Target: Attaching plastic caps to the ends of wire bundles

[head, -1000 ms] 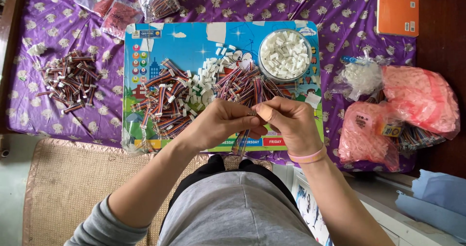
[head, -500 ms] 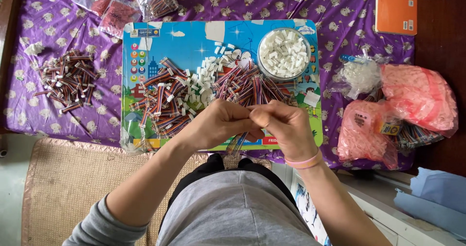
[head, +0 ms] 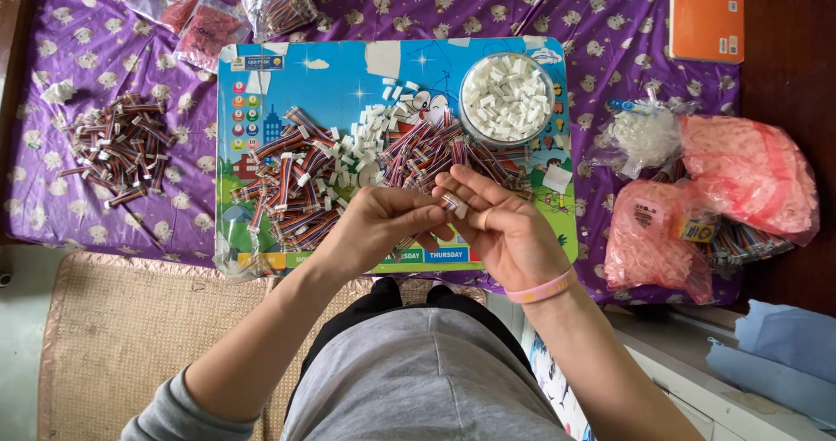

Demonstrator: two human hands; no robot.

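Above the board: both hands met.
Piece: small striped wire bundle, white-tipped.
Axis: slanted, tip toward right.
Grip: left hand and right hand pinched it.

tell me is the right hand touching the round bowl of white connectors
Apart. The head view shows the right hand well below the round bowl, with loose striped wire pieces on the blue board between them.
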